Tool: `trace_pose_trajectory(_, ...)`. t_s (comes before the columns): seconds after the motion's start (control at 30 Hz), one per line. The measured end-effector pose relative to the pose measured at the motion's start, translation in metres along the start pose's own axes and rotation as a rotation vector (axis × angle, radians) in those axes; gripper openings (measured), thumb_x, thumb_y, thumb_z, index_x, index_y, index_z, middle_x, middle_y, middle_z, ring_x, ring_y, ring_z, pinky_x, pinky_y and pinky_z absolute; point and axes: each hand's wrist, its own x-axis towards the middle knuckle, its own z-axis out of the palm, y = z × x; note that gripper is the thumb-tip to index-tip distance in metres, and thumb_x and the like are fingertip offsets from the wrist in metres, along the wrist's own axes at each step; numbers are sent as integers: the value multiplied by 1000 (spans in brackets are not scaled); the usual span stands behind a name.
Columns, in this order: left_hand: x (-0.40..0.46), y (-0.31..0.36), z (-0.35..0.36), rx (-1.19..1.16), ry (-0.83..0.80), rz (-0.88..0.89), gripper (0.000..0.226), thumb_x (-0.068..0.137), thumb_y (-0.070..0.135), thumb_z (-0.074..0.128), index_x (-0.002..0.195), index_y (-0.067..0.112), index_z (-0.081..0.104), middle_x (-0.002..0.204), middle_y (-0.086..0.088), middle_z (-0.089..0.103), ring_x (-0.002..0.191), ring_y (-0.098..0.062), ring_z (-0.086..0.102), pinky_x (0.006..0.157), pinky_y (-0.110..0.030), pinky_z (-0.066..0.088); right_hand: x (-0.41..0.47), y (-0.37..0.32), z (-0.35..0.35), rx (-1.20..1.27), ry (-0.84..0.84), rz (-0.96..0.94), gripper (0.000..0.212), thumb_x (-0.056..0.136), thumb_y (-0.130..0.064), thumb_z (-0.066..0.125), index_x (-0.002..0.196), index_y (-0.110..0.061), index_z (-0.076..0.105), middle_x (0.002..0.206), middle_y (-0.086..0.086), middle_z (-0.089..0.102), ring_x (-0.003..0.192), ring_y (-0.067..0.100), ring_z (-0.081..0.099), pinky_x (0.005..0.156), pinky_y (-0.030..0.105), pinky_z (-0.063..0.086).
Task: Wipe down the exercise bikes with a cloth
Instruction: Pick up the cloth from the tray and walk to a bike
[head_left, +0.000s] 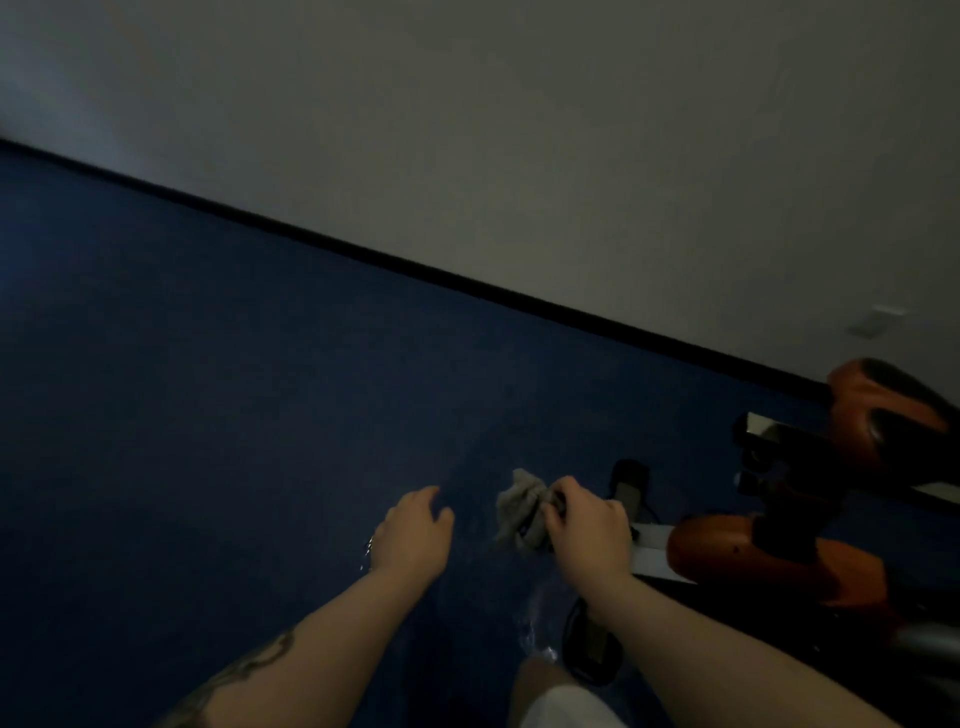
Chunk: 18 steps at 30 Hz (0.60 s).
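At about six o'clock a bare knee shows, with both forearms reaching up from the bottom edge. The left hand hovers over the blue floor with its fingers loosely spread, holding nothing. At its three o'clock the right hand has its grip curled round a crumpled grey cloth, pressing it against a dark part of the exercise bike, probably a pedal or crank, though the dim light leaves this unsure. The step in hand looks like wiping the bike's low parts; the next move likely calls for dragging the cloth along toward the orange housing at three o'clock. Open floor lies from nine to twelve o'clock, giving free room, bounded by the dark skirting and the pale wall beyond.
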Motion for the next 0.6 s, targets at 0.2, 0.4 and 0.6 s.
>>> trace_pose_trajectory(0.2,110,71,-4,80,-112,209,49,97,36,41,144,20,39,147,-2,43,129,-21,45,108,-39,36,86,15,-12,-11,86,212,9,94,-33,48,96,-25,52,90,-5,65,83,17,58,83,31,38)
trace_pose_trajectory(0.4,213,161,-3,139,-185,346,49,98,37,40,144,22,38,148,-1,42,129,-19,45,108,-36,36,189,40,-35,43,154,332,9,94,-33,47,95,-26,52,91,-7,65,81,14,55,82,30,40)
trace_pose_trajectory(0.6,301,245,-7,156,-247,478,49,97,36,42,144,22,39,148,0,42,130,-20,45,108,-38,37,284,63,-70,50,265,436,8,94,-31,49,93,-24,53,88,-7,64,72,11,50,82,29,39)
